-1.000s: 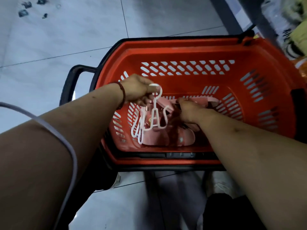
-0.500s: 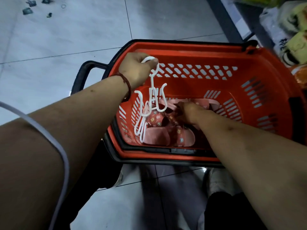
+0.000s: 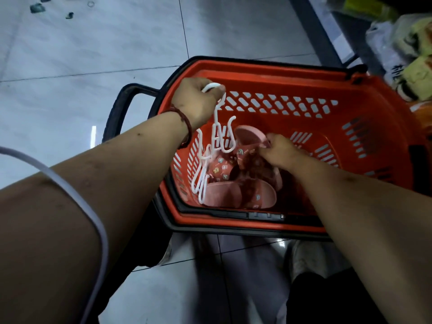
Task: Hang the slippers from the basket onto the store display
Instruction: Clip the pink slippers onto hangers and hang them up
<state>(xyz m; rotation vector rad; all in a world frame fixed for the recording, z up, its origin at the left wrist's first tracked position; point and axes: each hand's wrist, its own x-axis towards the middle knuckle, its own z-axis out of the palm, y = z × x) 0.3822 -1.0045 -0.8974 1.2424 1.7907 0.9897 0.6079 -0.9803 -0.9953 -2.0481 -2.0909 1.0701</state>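
Observation:
An orange shopping basket [image 3: 292, 83] with a black rim stands on the floor in front of me. Several pink slippers [image 3: 236, 195] with small cartoon prints lie in its near left corner. My left hand [image 3: 194, 99] is above the basket's left rim, shut on the hooks of a bunch of white plastic hangers [image 3: 215, 146] that dangle into the basket. My right hand [image 3: 278, 150] is down inside the basket, fingers pinched on the strap of one pink slipper [image 3: 250, 136] that is tipped up.
A black basket handle [image 3: 121, 108] sticks out to the left over grey floor tiles. Bagged goods on a low shelf [image 3: 402, 43] sit at the upper right. A white cable [image 3: 77, 199] crosses my left forearm. My legs and a shoe [image 3: 304, 258] are below the basket.
My left hand has lifted the white hangers up and toward the basket's far left rim. My right hand stayed in the basket and has tipped one pink slipper up.

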